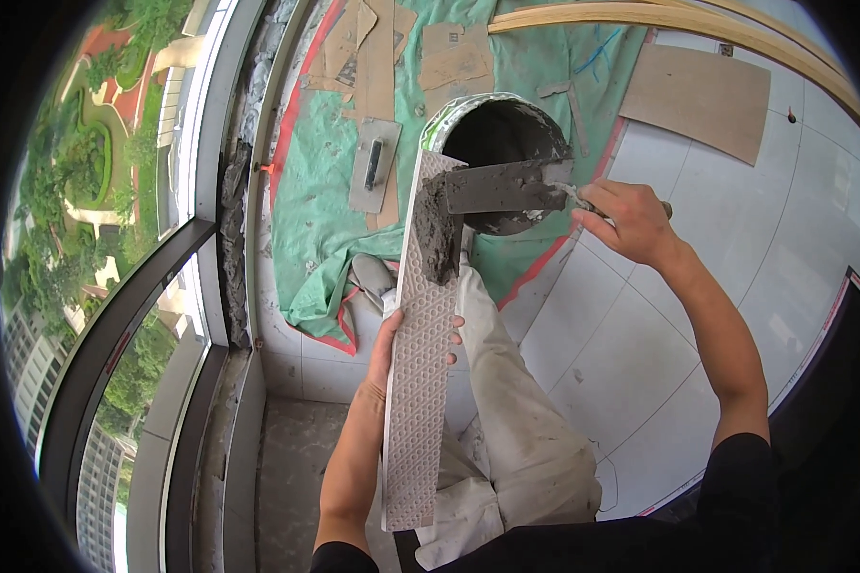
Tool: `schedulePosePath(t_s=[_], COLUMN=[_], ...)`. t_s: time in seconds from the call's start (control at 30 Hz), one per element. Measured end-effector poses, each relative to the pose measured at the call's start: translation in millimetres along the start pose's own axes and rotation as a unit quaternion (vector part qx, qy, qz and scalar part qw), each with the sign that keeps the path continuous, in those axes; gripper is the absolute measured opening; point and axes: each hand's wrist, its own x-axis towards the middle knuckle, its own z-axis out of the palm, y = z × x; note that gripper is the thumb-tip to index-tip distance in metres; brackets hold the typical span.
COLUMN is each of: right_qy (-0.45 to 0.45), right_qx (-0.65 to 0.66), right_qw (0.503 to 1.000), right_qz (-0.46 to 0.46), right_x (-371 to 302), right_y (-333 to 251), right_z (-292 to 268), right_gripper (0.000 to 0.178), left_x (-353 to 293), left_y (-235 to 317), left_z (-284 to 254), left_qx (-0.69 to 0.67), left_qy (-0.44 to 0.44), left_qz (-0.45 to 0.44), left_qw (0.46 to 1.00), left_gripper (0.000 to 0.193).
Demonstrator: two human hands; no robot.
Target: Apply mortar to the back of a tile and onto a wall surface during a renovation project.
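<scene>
In the head view, the left hand (383,355) grips a long, narrow tile (416,392) at about mid-length, thumb on its left edge and fingertips curling round the right edge from behind. Holding it by its edges seems to leave the patterned face, which is turned up, free of the hand. The lower end runs down from these fingers toward the person's lap; the upper end rises past them to the bucket.

Dark grey mortar (437,234) sits on that upper part, ahead of the left fingers, so their grip stays clean of it.

The fingers of the right hand (633,218) are closed round the handle of a trowel (506,187), whose smeared blade points left from them, with its tip at the mortar on the tile. Whether the blade presses on it or only lies just above is hard to tell.

Left of the right fingers, below the blade, stands a bucket (492,134) with a dark inside. Having it so near the tile's end probably keeps the blade's path short and lets drips fall back in.

Beyond the left fingers, a float (361,183) lies handle-up on a green sheet (306,191), which presumably shields the floor tiles (602,334) below and left of the right fingers. Flattened cardboard (454,62) lies farther off on the sheet.
</scene>
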Motion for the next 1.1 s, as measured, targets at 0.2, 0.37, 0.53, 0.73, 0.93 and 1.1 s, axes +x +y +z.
schedulePosePath(t_s=[0.2, 0.37, 0.53, 0.73, 0.93, 1.1], right_qy=[-0.043, -0.023, -0.022, 0.004, -0.108, -0.084], right_qx=[-0.068, -0.048, -0.039, -0.025, 0.181, 0.347], right_qw=[0.995, 0.998, 0.999, 1.000, 0.969, 0.913], right_qz=[-0.051, -0.035, -0.027, 0.003, 0.128, 0.200], right_x=[37, 44, 34, 43, 7, 0], right_y=[5, 19, 19, 44, 43, 33], right_z=[46, 82, 72, 92, 60, 71], right_gripper=[0.029, 0.031, 0.031, 0.031, 0.034, 0.039], left_x=[-3, 2, 4, 8, -11, -20], left_y=[9, 1, 8, 5, 1, -4], left_z=[0, -10, -14, -18, -4, 9], left_qx=[0.045, 0.029, 0.068, 0.056, 0.058, 0.046], left_qy=[0.013, 0.008, 0.021, 0.011, 0.008, 0.013], left_qz=[-0.014, -0.015, -0.011, -0.007, -0.015, -0.020], left_qw=[0.999, 0.999, 0.997, 0.998, 0.998, 0.999], left_gripper=[0.091, 0.093, 0.095, 0.093, 0.094, 0.095])
